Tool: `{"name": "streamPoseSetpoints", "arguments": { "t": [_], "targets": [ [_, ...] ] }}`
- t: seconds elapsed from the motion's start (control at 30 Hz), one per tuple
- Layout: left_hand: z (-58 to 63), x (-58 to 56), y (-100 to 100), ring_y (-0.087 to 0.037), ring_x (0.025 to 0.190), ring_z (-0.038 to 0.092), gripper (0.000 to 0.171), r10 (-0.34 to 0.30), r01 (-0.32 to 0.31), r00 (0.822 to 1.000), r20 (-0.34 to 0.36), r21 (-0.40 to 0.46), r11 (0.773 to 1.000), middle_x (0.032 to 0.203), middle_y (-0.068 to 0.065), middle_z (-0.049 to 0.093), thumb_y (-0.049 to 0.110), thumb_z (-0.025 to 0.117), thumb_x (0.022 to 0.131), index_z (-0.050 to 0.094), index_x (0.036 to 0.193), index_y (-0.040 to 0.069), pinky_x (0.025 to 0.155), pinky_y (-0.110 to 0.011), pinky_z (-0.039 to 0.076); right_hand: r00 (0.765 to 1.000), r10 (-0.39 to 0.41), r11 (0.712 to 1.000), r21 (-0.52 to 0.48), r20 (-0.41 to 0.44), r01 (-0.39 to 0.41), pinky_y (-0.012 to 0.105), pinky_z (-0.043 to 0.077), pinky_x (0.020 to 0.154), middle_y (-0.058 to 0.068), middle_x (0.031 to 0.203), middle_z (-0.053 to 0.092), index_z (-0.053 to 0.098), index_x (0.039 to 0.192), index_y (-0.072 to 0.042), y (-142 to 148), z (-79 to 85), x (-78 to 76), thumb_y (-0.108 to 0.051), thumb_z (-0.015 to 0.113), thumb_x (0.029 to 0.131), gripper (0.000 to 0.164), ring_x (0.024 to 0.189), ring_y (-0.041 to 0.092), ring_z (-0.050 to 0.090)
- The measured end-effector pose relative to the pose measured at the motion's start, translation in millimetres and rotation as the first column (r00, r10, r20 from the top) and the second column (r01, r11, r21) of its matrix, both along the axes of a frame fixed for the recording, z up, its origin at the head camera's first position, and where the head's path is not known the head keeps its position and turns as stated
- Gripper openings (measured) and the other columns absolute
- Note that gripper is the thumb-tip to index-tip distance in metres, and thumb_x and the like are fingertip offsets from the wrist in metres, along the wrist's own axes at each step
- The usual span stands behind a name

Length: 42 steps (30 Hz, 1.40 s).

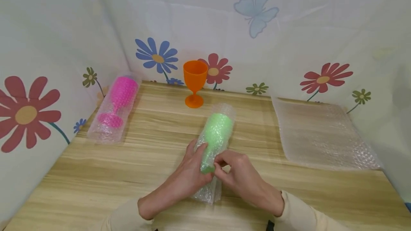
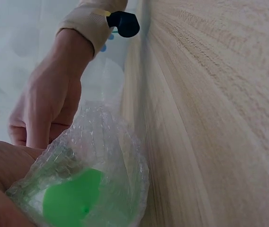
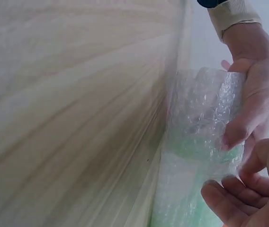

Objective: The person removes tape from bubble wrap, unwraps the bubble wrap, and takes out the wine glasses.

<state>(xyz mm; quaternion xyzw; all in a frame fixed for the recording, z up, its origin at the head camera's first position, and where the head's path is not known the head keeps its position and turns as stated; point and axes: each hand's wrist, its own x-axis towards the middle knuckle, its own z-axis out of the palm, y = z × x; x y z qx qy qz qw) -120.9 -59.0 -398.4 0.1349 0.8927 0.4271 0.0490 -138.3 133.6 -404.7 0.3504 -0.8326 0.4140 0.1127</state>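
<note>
A green goblet [image 1: 218, 129] lies rolled in clear bubble wrap [image 1: 208, 192] on the table, its bowl pointing away and its foot toward me. My left hand [image 1: 189, 170] grips the roll from the left, around the stem and foot. On the other side, my right hand [image 1: 242, 175] pinches the edge of the wrap beside the foot, thumb and forefinger together. From the left wrist view, the round green foot [image 2: 73, 198] shows through the open end of the wrap. In the right wrist view, the left thumb presses the wrap [image 3: 205, 104].
An orange goblet [image 1: 195, 77] stands upright at the back, unwrapped. At the left, a pink goblet [image 1: 123, 90] lies inside its own bubble wrap. A flat bubble-wrap sheet [image 1: 324, 134] is spread at the right. Flower-printed cloth [image 1: 205, 17] walls the table's back and sides.
</note>
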Motion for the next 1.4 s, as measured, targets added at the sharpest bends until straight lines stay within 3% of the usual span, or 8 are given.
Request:
{"name": "streamPoseSetpoints", "arguments": {
  "t": [0.4, 0.6, 0.7, 1.0, 1.1, 1.2, 1.3, 1.4],
  "targets": [
    [0.5, -0.1, -0.7, -0.041, 0.134, 0.048, 0.082, 0.025, -0.025, 1.000, 0.018, -0.004, 1.000, 0.165, -0.028, 0.014, 0.015, 0.077, 0.087, 0.036, 0.156, 0.001, 0.104, -0.055, 0.046, 0.998, -0.024, 0.999, -0.044, 0.053, 0.026, 0.034, 0.061, 0.073, 0.006, 0.098, 0.072, 0.068, 0.106, -0.002, 5.0, 2.0, -1.8, 0.002, 0.068, 0.082, 0.024, 0.088, 0.017, 0.069],
    [0.4, 0.8, -1.4, -0.043, 0.132, 0.050, 0.083, 0.018, -0.019, 1.000, -0.010, -0.048, 0.999, 0.164, -0.031, 0.015, 0.020, 0.080, 0.088, 0.036, 0.156, 0.000, 0.102, -0.056, 0.048, 0.991, -0.069, 0.990, 0.118, -0.117, 0.083, 0.036, 0.058, 0.077, 0.003, 0.113, 0.066, 0.068, 0.115, -0.006, 2.9, 3.4, 1.1, -0.024, 0.085, 0.083, 0.040, 0.099, 0.018, 0.065],
    [0.9, 0.1, -0.5, -0.043, 0.133, 0.050, 0.082, 0.015, -0.016, 1.000, -0.017, -0.065, 0.998, 0.164, -0.033, 0.014, 0.019, 0.079, 0.087, 0.037, 0.155, 0.000, 0.102, -0.055, 0.048, 0.986, -0.084, 0.987, 0.125, -0.144, 0.102, 0.034, 0.057, 0.075, 0.001, 0.111, 0.064, 0.072, 0.106, -0.009, 1.4, 3.7, 1.1, -0.020, 0.086, 0.086, 0.027, 0.097, 0.017, 0.065],
    [6.0, -1.2, 3.5, -0.042, 0.136, 0.045, 0.084, 0.060, -0.055, 0.998, 0.020, -0.179, 0.982, 0.167, -0.028, 0.012, 0.027, 0.075, 0.085, 0.038, 0.155, 0.000, 0.103, -0.059, 0.046, 0.977, -0.181, 0.978, -0.079, 0.111, 0.191, 0.026, 0.054, 0.057, -0.002, 0.083, 0.069, 0.078, 0.094, -0.005, 18.6, 11.0, 4.1, 0.001, 0.076, 0.091, 0.006, 0.066, 0.006, 0.060],
    [6.7, -3.6, 5.0, -0.045, 0.140, 0.040, 0.084, 0.075, -0.076, 0.997, -0.016, -0.230, 0.970, 0.166, -0.027, 0.014, 0.037, 0.080, 0.086, 0.043, 0.150, -0.003, 0.108, -0.064, 0.038, 0.915, -0.207, 0.957, -0.123, 0.346, 0.264, 0.027, 0.054, 0.057, 0.007, 0.083, 0.070, 0.076, 0.097, -0.002, 25.1, 12.7, 6.1, -0.004, 0.073, 0.095, 0.004, 0.063, 0.012, 0.061],
    [6.6, -7.3, 7.2, -0.044, 0.141, 0.039, 0.082, 0.078, -0.089, 0.996, -0.053, -0.264, 0.960, 0.166, -0.029, 0.015, 0.046, 0.083, 0.085, 0.050, 0.139, -0.006, 0.110, -0.060, 0.039, 0.797, -0.218, 0.917, -0.160, 0.564, 0.365, 0.029, 0.054, 0.057, 0.013, 0.081, 0.067, 0.073, 0.102, 0.002, 30.6, 14.8, 7.7, -0.008, 0.071, 0.098, 0.011, 0.064, 0.018, 0.060],
    [5.6, -10.7, 8.6, -0.042, 0.140, 0.039, 0.077, 0.079, -0.103, 0.992, -0.097, -0.282, 0.954, 0.163, -0.031, 0.019, 0.046, 0.085, 0.084, 0.052, 0.126, -0.009, 0.110, -0.053, 0.042, 0.704, -0.208, 0.875, -0.193, 0.679, 0.445, 0.030, 0.054, 0.058, 0.013, 0.080, 0.064, 0.070, 0.106, 0.006, 34.6, 14.5, 7.7, -0.008, 0.070, 0.098, 0.016, 0.066, 0.021, 0.059],
    [3.3, -12.9, 9.9, -0.040, 0.134, 0.043, 0.077, 0.076, -0.114, 0.987, -0.142, -0.281, 0.953, 0.153, -0.033, 0.032, 0.042, 0.086, 0.083, 0.050, 0.125, -0.012, 0.106, -0.048, 0.046, 0.652, -0.197, 0.844, -0.211, 0.732, 0.493, 0.028, 0.051, 0.056, 0.011, 0.077, 0.063, 0.067, 0.108, 0.008, 38.2, 10.6, 6.9, -0.006, 0.069, 0.098, 0.017, 0.065, 0.018, 0.057]
  ]
}}
